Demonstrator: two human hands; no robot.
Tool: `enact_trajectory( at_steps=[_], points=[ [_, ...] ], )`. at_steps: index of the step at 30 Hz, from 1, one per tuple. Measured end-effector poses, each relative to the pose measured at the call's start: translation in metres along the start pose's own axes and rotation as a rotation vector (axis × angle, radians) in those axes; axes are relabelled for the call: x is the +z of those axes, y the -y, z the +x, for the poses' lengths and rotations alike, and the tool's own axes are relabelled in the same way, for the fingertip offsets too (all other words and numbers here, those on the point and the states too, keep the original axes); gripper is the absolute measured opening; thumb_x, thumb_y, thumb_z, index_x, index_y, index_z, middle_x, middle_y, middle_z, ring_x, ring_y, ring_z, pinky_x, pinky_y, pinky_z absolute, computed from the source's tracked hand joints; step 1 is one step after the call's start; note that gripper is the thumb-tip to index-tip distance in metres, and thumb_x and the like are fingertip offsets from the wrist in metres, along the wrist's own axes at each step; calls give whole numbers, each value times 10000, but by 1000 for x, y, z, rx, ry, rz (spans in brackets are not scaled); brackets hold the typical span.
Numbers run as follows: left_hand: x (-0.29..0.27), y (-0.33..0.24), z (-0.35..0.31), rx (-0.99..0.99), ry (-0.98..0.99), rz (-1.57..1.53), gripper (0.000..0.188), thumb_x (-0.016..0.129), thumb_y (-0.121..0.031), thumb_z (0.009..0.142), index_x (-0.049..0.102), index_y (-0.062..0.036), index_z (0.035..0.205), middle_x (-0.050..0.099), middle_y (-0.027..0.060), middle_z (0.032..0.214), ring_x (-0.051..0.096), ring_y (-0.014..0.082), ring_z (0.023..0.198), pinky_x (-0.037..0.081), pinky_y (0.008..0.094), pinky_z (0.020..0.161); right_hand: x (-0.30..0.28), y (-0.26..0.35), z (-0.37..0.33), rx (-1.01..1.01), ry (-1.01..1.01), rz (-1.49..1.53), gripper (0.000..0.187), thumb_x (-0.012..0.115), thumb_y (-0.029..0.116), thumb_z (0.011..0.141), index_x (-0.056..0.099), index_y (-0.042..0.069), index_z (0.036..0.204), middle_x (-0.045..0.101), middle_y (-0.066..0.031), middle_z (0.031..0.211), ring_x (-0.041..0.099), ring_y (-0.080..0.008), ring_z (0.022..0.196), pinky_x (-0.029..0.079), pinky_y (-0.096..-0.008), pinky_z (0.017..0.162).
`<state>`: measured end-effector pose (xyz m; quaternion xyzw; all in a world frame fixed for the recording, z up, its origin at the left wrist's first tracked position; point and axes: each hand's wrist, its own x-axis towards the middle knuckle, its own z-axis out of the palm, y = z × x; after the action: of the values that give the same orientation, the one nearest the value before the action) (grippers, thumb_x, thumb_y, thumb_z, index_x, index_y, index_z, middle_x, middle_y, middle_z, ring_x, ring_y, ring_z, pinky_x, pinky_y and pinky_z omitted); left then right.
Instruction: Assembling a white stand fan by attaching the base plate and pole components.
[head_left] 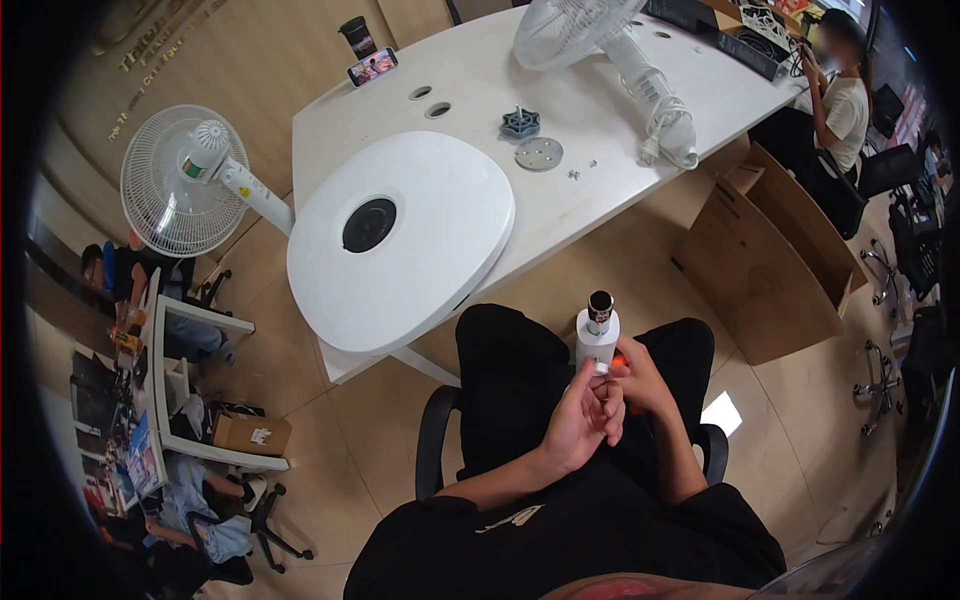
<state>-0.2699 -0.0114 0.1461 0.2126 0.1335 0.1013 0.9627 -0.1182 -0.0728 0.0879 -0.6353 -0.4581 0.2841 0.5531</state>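
Above my lap stands a white, bottle-shaped part (595, 345) with a black and silver tip. My left hand (580, 420) is at its lower end, thumb raised against it and fingers curled; what lies in those fingers is hidden. On the other side, my right hand (645, 382) closes round an orange item (619, 361), mostly covered by the fingers, close against the white part. The fingertips of both hands meet. Ahead on the left, a broad white fan base (440, 200) with a dark round centre lies on the white table (570, 210), overhanging its edge.
A grey star-shaped knob (520, 122), a round metal plate (539, 153) and small screws (574, 175) lie on the table. A white fan (640, 80) rests beyond them; another fan (190, 180) stands left. A phone (372, 66) leans by a dark cup (356, 36). An open cardboard box (760, 270) stands right.
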Motion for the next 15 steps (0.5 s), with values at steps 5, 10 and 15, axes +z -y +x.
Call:
enact_trajectory(
  at_steps=[5,10,15],
  points=[
    [-5,6,0,-88,235,-511,472,310,-418,1081,541,-67,1295,438,24,759,475,129,558,467,259,500,-2,4,-1,68,62,101,506,757,130,663,610,13,1134,625,-78,928,595,-168,851,475,-294,781],
    [-7,8,-5,-35,233,-517,432,304,-368,1092,495,-61,1328,445,29,798,480,122,569,460,255,491,-9,16,4,49,137,98,484,761,104,697,612,19,1149,619,-37,923,571,-120,839,469,-274,772],
    [-7,9,-12,-6,234,-558,418,300,-342,1095,487,-36,1310,446,33,796,474,118,565,453,249,483,-24,35,13,-20,252,236,617,758,68,818,524,5,1386,595,36,856,510,-54,739,403,-196,660]
  ],
)
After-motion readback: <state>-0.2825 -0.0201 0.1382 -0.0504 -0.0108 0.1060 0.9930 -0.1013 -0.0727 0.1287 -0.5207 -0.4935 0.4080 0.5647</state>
